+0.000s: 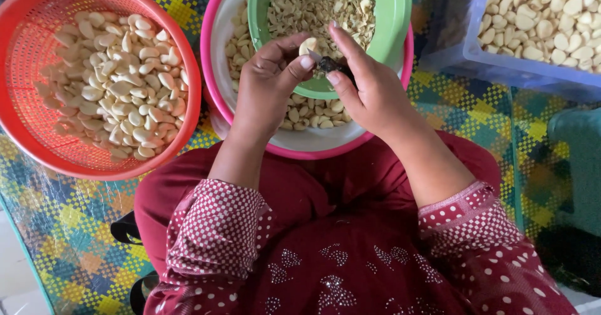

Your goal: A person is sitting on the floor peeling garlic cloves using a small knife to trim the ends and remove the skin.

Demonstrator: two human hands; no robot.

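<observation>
- The left hand (266, 83) is closed in a pinch: thumb and bent fingers grip a single pale garlic clove (307, 44) at their tips.
- The clove sits above the near rim of the green bowl (391, 14), held between the two hands.
- The right hand (369, 89) is curled shut around a small knife (330, 65) with a dark handle; the forefinger stretches forward along it and the thumb presses from the near side.
- The short blade points left, and its tip touches the clove in the left hand's pinch.
- The two hands are touching or nearly so at the fingertips, right over the green bowl's edge.
- The green bowl holds a heap of thin, pale skins and scraps, and it rests inside a wider pink-rimmed basin (216, 33).
- The basin carries unpeeled-looking garlic cloves around and below the green bowl.
- To the left, just beside the basin, stands a red mesh basket (37, 139) filled with smooth white peeled cloves.
- At the upper right, well apart from the hands, a clear plastic tub (501, 64) holds more pale cloves.
- All containers rest on a woven mat (62, 221) with a chequered pattern in yellow, green and blue.
- The person's forearms come out of dark red dotted sleeves (219, 227), over a red lap.
</observation>
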